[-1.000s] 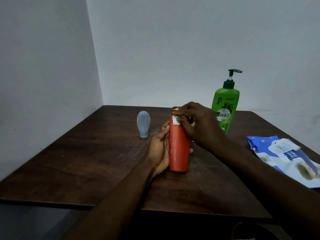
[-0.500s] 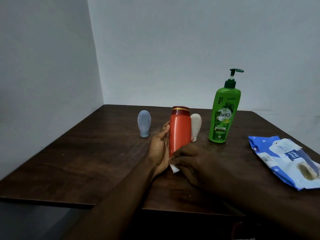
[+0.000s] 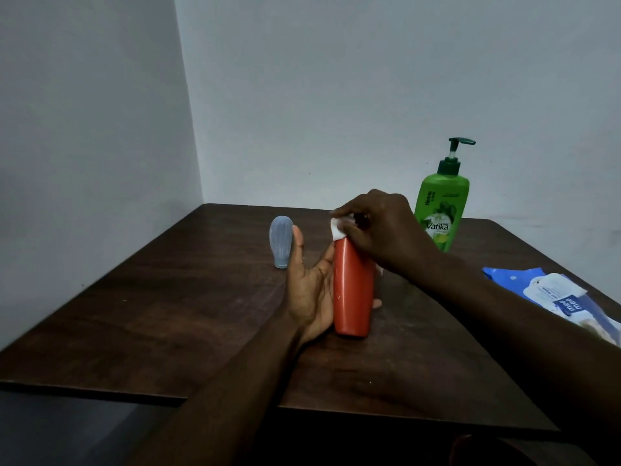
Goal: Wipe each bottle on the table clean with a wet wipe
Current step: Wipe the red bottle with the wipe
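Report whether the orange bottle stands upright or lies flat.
Upright: the orange plastic bottle stands base-down on the dark wooden table.

Green pump bottle (image 3: pixel 441 210): "Vatika", "Henna"; wipes pack (image 3: pixel 537 287): "mee mee".

We look from one head-worn camera — forward and down, close over the table (image 3: pixel 168 314), toward the room corner (image 3: pixel 192 129)
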